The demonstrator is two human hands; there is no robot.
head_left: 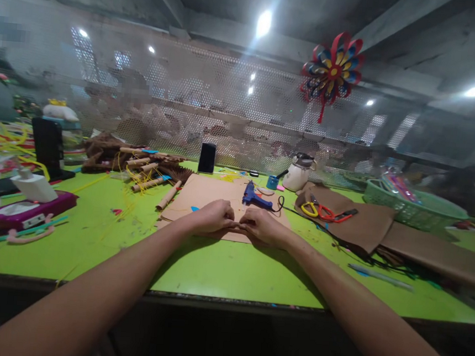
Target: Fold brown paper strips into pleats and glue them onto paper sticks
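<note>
My left hand (217,215) and my right hand (264,226) are side by side over the near edge of a tan cardboard sheet (207,189). The fingers of both are closed on a thin brown paper roll (239,226), which lies crosswise between them and is mostly hidden. Just beyond my right hand a blue glue gun (256,196) rests on the cardboard, its dark cord trailing right. A small blue scrap (195,208) shows beside my left hand.
On the green table (228,280), brown paper rolls (146,173) with yellow strands lie at left. A purple power strip (29,212) is nearer. At right are brown paper sheets (350,224), red-handled scissors (332,214), a white jug (297,175) and a green basket (421,208).
</note>
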